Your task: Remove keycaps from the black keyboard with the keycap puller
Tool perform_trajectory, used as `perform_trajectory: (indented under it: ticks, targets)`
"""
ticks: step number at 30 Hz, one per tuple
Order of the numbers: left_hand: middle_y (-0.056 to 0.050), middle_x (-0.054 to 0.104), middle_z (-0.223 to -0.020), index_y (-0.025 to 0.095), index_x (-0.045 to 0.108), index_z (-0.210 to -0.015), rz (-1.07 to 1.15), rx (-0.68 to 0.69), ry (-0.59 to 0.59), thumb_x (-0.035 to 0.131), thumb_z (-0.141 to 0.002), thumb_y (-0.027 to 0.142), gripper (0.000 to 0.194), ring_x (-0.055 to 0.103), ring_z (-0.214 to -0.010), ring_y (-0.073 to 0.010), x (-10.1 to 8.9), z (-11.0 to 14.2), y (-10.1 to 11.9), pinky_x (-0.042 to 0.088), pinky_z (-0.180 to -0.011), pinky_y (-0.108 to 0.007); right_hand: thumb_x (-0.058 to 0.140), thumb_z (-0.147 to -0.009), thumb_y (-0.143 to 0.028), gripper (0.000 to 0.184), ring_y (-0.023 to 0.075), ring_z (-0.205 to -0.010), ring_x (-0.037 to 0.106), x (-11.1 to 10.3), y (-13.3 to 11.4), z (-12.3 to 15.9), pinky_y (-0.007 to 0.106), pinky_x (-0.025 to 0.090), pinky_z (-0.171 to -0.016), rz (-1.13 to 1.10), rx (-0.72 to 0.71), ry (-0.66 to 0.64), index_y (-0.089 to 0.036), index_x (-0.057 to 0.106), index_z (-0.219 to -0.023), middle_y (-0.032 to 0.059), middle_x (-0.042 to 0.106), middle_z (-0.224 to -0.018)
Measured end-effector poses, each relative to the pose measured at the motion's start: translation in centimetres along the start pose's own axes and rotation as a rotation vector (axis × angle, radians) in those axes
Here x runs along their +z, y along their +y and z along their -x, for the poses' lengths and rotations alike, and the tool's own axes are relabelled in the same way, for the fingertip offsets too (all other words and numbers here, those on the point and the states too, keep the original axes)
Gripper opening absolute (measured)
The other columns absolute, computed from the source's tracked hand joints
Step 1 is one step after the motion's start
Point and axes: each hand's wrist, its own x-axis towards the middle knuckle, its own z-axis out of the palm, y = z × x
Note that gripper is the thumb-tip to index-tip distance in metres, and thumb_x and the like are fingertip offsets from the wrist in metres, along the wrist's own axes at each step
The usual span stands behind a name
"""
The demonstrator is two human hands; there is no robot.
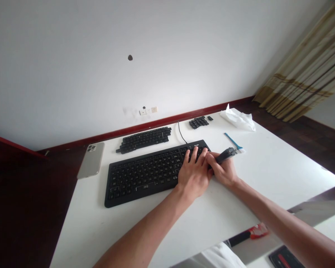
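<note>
A black keyboard [147,175] with its keycaps off lies at a slant on the white table. My left hand [194,172] rests flat on its right part, fingers spread, over the number-pad side. At the keyboard's right edge, my right hand [222,169] is closed around a dark grey hand tool [226,154], whose working end is hidden by my hands. The two hands touch. Behind the keyboard sits a large block of loose black keycaps [145,139]. Farther right is a smaller group of keycaps [198,122], with one lying apart.
A blue-handled brush [233,141] lies right of my hands, and a crumpled white plastic bag [238,118] near the far right corner. At the left edge is a phone [91,160]. The keyboard's cable [181,132] runs back toward the wall.
</note>
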Motion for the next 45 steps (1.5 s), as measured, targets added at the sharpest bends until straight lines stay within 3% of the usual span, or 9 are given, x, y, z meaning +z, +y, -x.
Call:
perform_trajectory:
  ticks: [9,20,25,32,38,45]
  targets:
    - [-0.01,0.041,-0.17,0.016,0.043,-0.161,0.012,-0.011,0.017,0.045,-0.11,0.034,0.055,0.037,-0.157,-0.0364,0.0,0.0,0.0,0.034,-0.127,-0.057,0.052,-0.103,-0.053,0.05,0.0137,-0.058,0.04,-0.1,-0.4,-0.3,0.027,0.035,-0.052,-0.079,0.069,0.023,-0.02,0.053,-0.066,-0.0004,0.044,-0.061]
    - [-0.008,0.04,-0.171,0.017,0.042,-0.163,-0.046,-0.019,0.002,0.039,-0.111,0.04,0.056,0.036,-0.158,-0.0347,-0.1,0.0,0.1,0.034,-0.128,-0.054,0.055,-0.104,-0.048,0.046,0.0133,-0.058,0.038,0.2,0.5,-0.2,0.029,0.032,-0.052,-0.137,0.031,0.039,-0.019,0.055,-0.069,-0.0011,0.043,-0.062]
    - [-0.008,0.041,-0.17,0.013,0.046,-0.16,-0.017,-0.031,0.015,0.036,-0.112,0.04,0.055,0.035,-0.158,-0.0349,-0.1,-0.1,0.1,0.033,-0.129,-0.054,0.053,-0.105,-0.038,0.05,0.0128,-0.055,0.033,0.3,0.4,-0.5,0.03,0.028,-0.051,-0.319,0.057,0.216,-0.023,0.039,-0.06,-0.0028,0.037,-0.057]
    - [-0.011,0.045,-0.168,0.011,0.046,-0.157,0.108,-0.037,0.043,0.046,-0.11,0.04,0.056,0.036,-0.157,-0.0362,-0.1,-0.1,-0.2,0.032,-0.129,-0.057,0.053,-0.101,-0.032,0.046,0.0131,-0.054,0.033,0.5,0.0,-1.0,0.031,0.026,-0.051,-0.376,0.08,0.281,-0.023,0.039,-0.058,-0.0032,0.038,-0.056]
    - [-0.014,0.064,-0.145,0.013,0.062,-0.134,0.367,-0.048,0.135,0.077,-0.092,0.031,0.048,0.049,-0.148,-0.0331,0.1,-0.2,-1.4,0.039,-0.129,-0.05,0.059,-0.096,-0.028,0.039,0.0134,-0.054,0.038,0.2,-0.1,-1.4,0.031,0.029,-0.053,-0.41,0.056,0.338,-0.022,0.048,-0.059,-0.0026,0.046,-0.057]
    - [-0.008,0.071,-0.117,0.02,0.068,-0.097,0.439,-0.075,0.198,0.082,-0.088,0.021,0.017,0.061,-0.128,-0.0289,-0.1,0.1,-2.1,0.054,-0.113,-0.045,0.052,-0.101,-0.033,0.035,0.0189,-0.067,0.055,-0.4,-0.3,-1.3,0.034,0.043,-0.066,-0.378,-0.012,0.256,-0.022,0.068,-0.072,0.0018,0.063,-0.069]
